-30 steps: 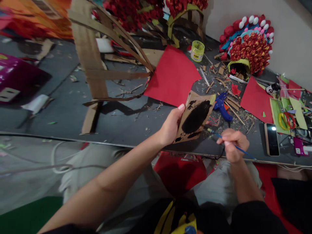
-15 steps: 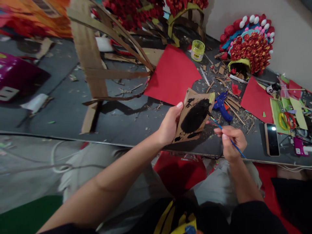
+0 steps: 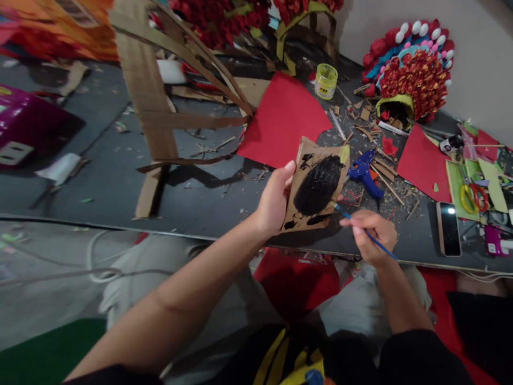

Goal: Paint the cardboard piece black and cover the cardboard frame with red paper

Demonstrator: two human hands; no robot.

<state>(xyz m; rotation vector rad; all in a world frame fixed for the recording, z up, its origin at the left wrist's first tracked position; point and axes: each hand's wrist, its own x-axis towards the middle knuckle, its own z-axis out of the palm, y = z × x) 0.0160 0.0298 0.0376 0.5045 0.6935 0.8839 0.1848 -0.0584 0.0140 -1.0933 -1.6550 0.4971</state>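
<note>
My left hand [image 3: 276, 202] grips the left edge of a brown cardboard piece [image 3: 301, 171], thumb on its face, and holds it tilted over the table's front edge. A large black painted oval [image 3: 318, 185] covers the middle of the cardboard, with smaller black marks near its corners. Between the fingers of my right hand [image 3: 371, 235] is a thin blue paintbrush [image 3: 374, 240], pinched and slanting up to the left. Its tip is at the lower right edge of the black oval; whether it touches is hard to tell.
A blue glue gun [image 3: 366, 174] lies just right of the cardboard. Behind are red paper [image 3: 284, 120], a yellow jar [image 3: 326, 82] and cardboard scraps. A cardboard frame [image 3: 150, 101] stands left; a phone [image 3: 448, 229] and scissors [image 3: 467, 198] lie right.
The brush tip has moved from the oval's upper right edge down and left to its lower right. My right hand shifted slightly left, and the cardboard turned a little in my left hand.
</note>
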